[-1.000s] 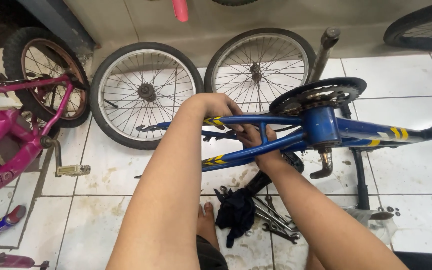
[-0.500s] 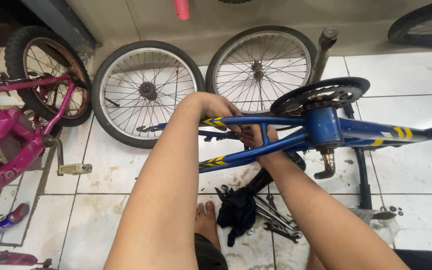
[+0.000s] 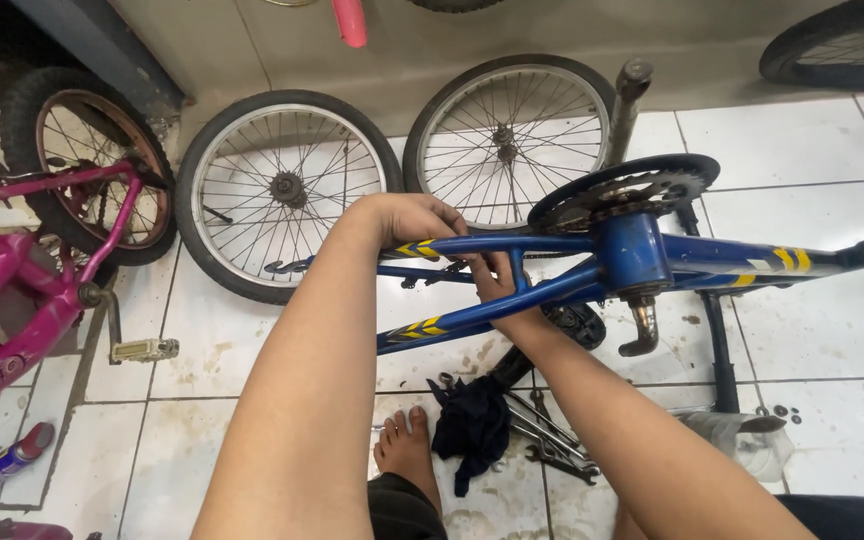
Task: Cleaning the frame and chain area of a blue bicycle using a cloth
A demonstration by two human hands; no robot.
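Observation:
A blue bicycle frame (image 3: 642, 262) with yellow chevron stripes lies sideways in front of me, its black chainring (image 3: 624, 190) on top. My left hand (image 3: 414, 222) is wrapped over the upper rear stay of the frame. Between the two rear stays, my right hand (image 3: 497, 278) pinches a small part I cannot make out. A rusty crank arm (image 3: 642, 328) hangs below the bottom bracket.
Two loose spoked wheels (image 3: 282, 190) (image 3: 510, 135) lean against the wall. A pink bicycle (image 3: 32, 270) stands at left. Wrenches (image 3: 547, 435) and a dark rag (image 3: 472, 425) lie on the tiled floor by my bare foot (image 3: 407, 450). A spray can (image 3: 2, 462) lies lower left.
The view has shifted slightly. Both hands stay at the rear stays of the blue frame, with only small finger movement.

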